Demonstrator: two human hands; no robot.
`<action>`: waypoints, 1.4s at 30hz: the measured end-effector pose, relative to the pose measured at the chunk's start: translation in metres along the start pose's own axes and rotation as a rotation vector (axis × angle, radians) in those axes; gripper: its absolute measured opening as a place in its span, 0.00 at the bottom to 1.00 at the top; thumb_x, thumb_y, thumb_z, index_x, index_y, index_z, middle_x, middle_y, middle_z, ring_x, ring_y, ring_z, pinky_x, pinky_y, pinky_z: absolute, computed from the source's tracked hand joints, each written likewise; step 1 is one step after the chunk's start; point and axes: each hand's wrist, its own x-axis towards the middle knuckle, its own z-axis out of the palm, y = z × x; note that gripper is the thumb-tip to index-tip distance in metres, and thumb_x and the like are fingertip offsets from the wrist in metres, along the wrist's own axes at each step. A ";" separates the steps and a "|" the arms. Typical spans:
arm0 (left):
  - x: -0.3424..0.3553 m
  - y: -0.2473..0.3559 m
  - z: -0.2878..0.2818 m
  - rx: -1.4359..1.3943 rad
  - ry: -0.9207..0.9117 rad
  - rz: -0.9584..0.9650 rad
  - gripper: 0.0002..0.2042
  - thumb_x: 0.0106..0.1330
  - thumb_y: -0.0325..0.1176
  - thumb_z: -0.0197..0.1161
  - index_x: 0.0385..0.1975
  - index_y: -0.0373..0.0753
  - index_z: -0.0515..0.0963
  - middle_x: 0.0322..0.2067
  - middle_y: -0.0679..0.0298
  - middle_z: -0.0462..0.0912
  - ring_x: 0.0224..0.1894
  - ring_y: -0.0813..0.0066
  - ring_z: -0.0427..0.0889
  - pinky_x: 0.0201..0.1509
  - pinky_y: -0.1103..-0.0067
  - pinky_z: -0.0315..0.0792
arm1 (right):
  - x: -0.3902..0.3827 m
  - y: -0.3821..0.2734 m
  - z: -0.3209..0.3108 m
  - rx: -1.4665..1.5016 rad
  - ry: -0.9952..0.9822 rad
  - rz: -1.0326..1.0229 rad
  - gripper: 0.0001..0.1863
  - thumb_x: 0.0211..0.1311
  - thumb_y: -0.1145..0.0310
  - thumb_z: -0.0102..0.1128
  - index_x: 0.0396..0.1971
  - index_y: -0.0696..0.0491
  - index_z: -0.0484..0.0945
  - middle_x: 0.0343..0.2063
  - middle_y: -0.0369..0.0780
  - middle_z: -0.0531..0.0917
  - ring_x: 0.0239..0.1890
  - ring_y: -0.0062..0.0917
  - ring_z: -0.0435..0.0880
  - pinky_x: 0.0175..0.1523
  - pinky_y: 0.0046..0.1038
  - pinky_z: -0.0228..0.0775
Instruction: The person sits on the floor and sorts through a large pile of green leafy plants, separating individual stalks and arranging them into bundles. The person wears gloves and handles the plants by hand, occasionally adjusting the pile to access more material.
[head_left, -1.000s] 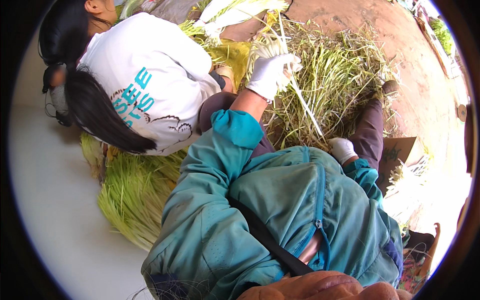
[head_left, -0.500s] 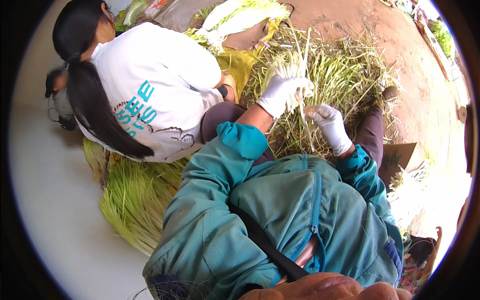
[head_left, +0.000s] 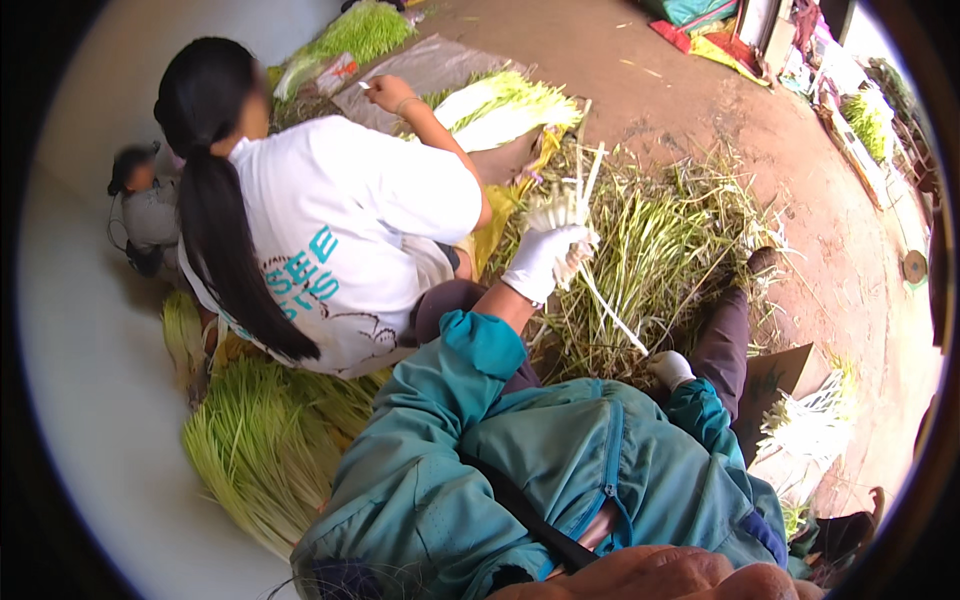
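Note:
My left hand [head_left: 537, 262], in a white glove, is closed around a bundle of pale leafy stalks [head_left: 560, 212], with long white stalks standing out above it. A long white strip [head_left: 612, 310] runs from the bundle down to my gloved right hand [head_left: 668, 368], whose fingers are closed at the strip's lower end, beside my right leg. Under both hands lies a heap of loose green and straw-coloured stalks and trimmings [head_left: 660, 220] on the floor.
A co-worker in a white shirt [head_left: 330, 210] sits close on my left. Another person [head_left: 145, 205] is further back. Green bundles lie at lower left [head_left: 250, 440] and ahead [head_left: 500, 105]. Cardboard [head_left: 775, 380] and white stalks [head_left: 805, 425] are at my right. Clutter [head_left: 740, 40] lines the far right.
My right hand rose toward the bundle, then moved back down along the strip to my leg. The co-worker's arm now reaches forward, and the view has tilted up.

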 end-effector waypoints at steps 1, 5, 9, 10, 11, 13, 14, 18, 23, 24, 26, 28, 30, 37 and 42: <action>0.005 -0.001 -0.021 -0.013 -0.008 -0.075 0.07 0.61 0.29 0.59 0.34 0.32 0.78 0.24 0.62 0.80 0.21 0.80 0.76 0.20 0.87 0.65 | 0.002 -0.019 -0.013 0.034 -0.008 -0.002 0.16 0.48 0.57 0.59 0.34 0.50 0.84 0.30 0.44 0.84 0.34 0.38 0.82 0.41 0.34 0.74; -0.005 0.000 -0.011 0.097 0.028 -0.201 0.08 0.60 0.29 0.59 0.33 0.31 0.79 0.22 0.63 0.79 0.20 0.80 0.76 0.20 0.87 0.66 | -0.008 -0.084 -0.070 0.184 0.237 -0.085 0.24 0.50 0.68 0.63 0.51 0.50 0.76 0.40 0.46 0.82 0.42 0.35 0.82 0.46 0.29 0.74; -0.012 -0.012 0.003 0.184 0.037 -0.258 0.07 0.59 0.31 0.61 0.31 0.33 0.80 0.22 0.64 0.80 0.21 0.81 0.76 0.22 0.87 0.66 | -0.027 -0.176 -0.112 0.878 0.183 -0.451 0.21 0.61 0.64 0.60 0.53 0.54 0.74 0.42 0.37 0.82 0.38 0.21 0.79 0.41 0.24 0.73; -0.014 -0.014 0.003 0.134 0.031 -0.245 0.07 0.59 0.30 0.61 0.32 0.33 0.80 0.23 0.63 0.80 0.21 0.81 0.76 0.23 0.87 0.66 | -0.037 -0.203 -0.125 0.957 0.101 -0.476 0.20 0.63 0.65 0.59 0.54 0.54 0.74 0.40 0.35 0.83 0.36 0.16 0.78 0.39 0.21 0.73; -0.012 -0.018 0.003 0.083 0.021 -0.230 0.07 0.60 0.30 0.61 0.33 0.33 0.80 0.24 0.63 0.81 0.22 0.81 0.77 0.24 0.87 0.66 | -0.038 -0.211 -0.126 0.987 -0.015 -0.427 0.18 0.64 0.66 0.57 0.53 0.54 0.75 0.37 0.35 0.84 0.33 0.14 0.77 0.36 0.18 0.71; -0.004 -0.022 -0.010 -0.021 -0.024 -0.212 0.08 0.61 0.27 0.59 0.37 0.31 0.78 0.30 0.57 0.83 0.26 0.75 0.81 0.31 0.81 0.75 | -0.040 -0.217 -0.124 1.036 -0.175 -0.331 0.14 0.67 0.67 0.53 0.48 0.55 0.77 0.31 0.35 0.85 0.27 0.11 0.75 0.31 0.15 0.68; -0.002 -0.025 -0.015 -0.043 -0.022 -0.198 0.08 0.61 0.27 0.59 0.37 0.31 0.78 0.30 0.57 0.83 0.26 0.75 0.81 0.31 0.82 0.75 | -0.043 -0.218 -0.119 1.057 -0.217 -0.282 0.13 0.68 0.66 0.51 0.45 0.56 0.79 0.28 0.35 0.85 0.23 0.10 0.73 0.29 0.14 0.67; -0.001 -0.030 -0.021 -0.122 0.005 -0.157 0.08 0.62 0.29 0.60 0.38 0.33 0.77 0.32 0.58 0.83 0.28 0.75 0.81 0.31 0.81 0.74 | -0.057 -0.200 -0.106 1.192 -0.204 -0.215 0.10 0.66 0.69 0.55 0.39 0.57 0.81 0.26 0.34 0.84 0.19 0.11 0.72 0.26 0.15 0.66; -0.006 -0.036 -0.009 -0.141 0.007 -0.232 0.10 0.65 0.31 0.59 0.43 0.35 0.76 0.38 0.60 0.82 0.40 0.73 0.82 0.31 0.84 0.72 | -0.055 -0.196 -0.097 1.120 0.012 -0.147 0.13 0.66 0.65 0.54 0.35 0.58 0.82 0.26 0.36 0.85 0.17 0.10 0.71 0.22 0.13 0.60; -0.009 -0.039 -0.002 -0.129 -0.017 -0.268 0.10 0.65 0.30 0.58 0.44 0.37 0.76 0.38 0.61 0.82 0.42 0.73 0.82 0.31 0.85 0.71 | -0.054 -0.200 -0.109 1.122 0.040 -0.121 0.12 0.66 0.66 0.54 0.35 0.58 0.82 0.26 0.36 0.85 0.16 0.10 0.70 0.22 0.13 0.59; -0.010 -0.059 -0.008 -0.100 -0.009 -0.327 0.13 0.66 0.33 0.58 0.46 0.34 0.77 0.37 0.60 0.83 0.39 0.74 0.83 0.28 0.86 0.69 | -0.036 -0.204 -0.111 1.038 0.121 -0.160 0.12 0.66 0.66 0.54 0.35 0.58 0.82 0.23 0.34 0.84 0.16 0.11 0.70 0.22 0.13 0.60; -0.014 -0.064 -0.008 0.117 -0.042 -0.402 0.11 0.64 0.32 0.60 0.42 0.33 0.79 0.34 0.61 0.83 0.29 0.78 0.80 0.26 0.86 0.68 | -0.027 -0.212 -0.112 1.052 0.164 -0.124 0.11 0.66 0.65 0.55 0.36 0.58 0.81 0.21 0.33 0.82 0.17 0.11 0.70 0.23 0.13 0.60; -0.021 -0.066 0.002 0.099 0.002 -0.398 0.11 0.63 0.31 0.60 0.40 0.32 0.80 0.27 0.64 0.82 0.21 0.80 0.76 0.22 0.85 0.68 | -0.033 -0.214 -0.116 1.075 0.063 -0.138 0.11 0.65 0.65 0.56 0.36 0.58 0.81 0.21 0.32 0.81 0.17 0.11 0.71 0.23 0.14 0.61; -0.035 -0.041 0.004 -0.044 -0.205 -0.578 0.09 0.64 0.32 0.59 0.40 0.35 0.77 0.25 0.65 0.79 0.19 0.81 0.73 0.19 0.84 0.67 | -0.066 -0.228 -0.159 1.105 -0.336 -0.173 0.10 0.62 0.66 0.60 0.37 0.58 0.81 0.24 0.35 0.84 0.23 0.16 0.81 0.26 0.16 0.71; -0.033 -0.035 0.006 -0.121 -0.233 -0.501 0.14 0.64 0.35 0.60 0.43 0.31 0.74 0.21 0.68 0.76 0.16 0.82 0.71 0.15 0.83 0.65 | -0.047 -0.213 -0.128 1.542 -0.388 -0.299 0.11 0.64 0.65 0.57 0.40 0.57 0.78 0.33 0.40 0.84 0.28 0.21 0.84 0.29 0.20 0.77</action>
